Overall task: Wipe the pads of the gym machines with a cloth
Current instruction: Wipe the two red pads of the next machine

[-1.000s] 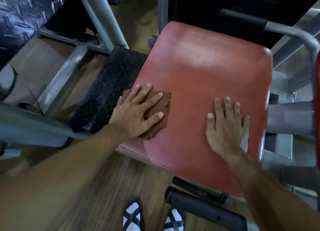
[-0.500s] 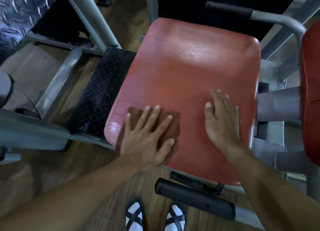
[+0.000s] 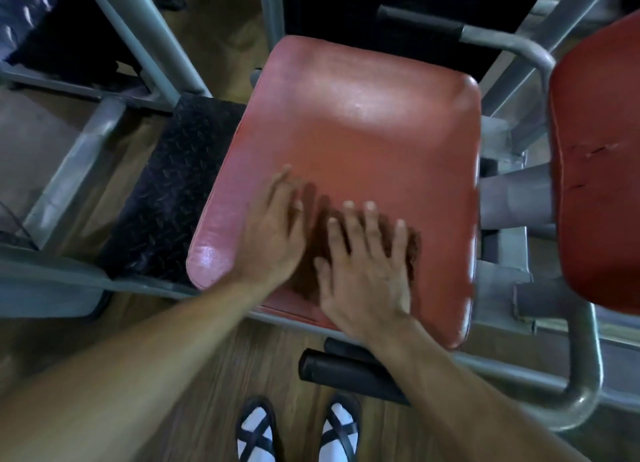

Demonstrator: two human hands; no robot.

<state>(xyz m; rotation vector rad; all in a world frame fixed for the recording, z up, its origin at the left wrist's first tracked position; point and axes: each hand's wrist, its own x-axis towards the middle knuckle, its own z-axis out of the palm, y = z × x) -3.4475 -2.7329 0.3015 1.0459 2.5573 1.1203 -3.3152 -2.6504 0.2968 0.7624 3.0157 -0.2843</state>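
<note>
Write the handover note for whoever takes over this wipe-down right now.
Left hand: flat, fingers straight, on the red seat pad at the cloth's left edge.
Right hand: flat, fingers spread, pressing the brown cloth onto the pad's near middle.
Both hands are blurred, so mid-stroke.
Done: cannot tell for certain; the near left corner shines as if damp.
Left: probably the far half and right edge of this pad, then the second red pad on the right, which has a tear in its cover.

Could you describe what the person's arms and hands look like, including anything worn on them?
Both forearms are bare, with no sleeves in view. The left hand and right hand wear no gloves; no rings, watch or wristbands show, though motion blur hides fine detail.
</note>
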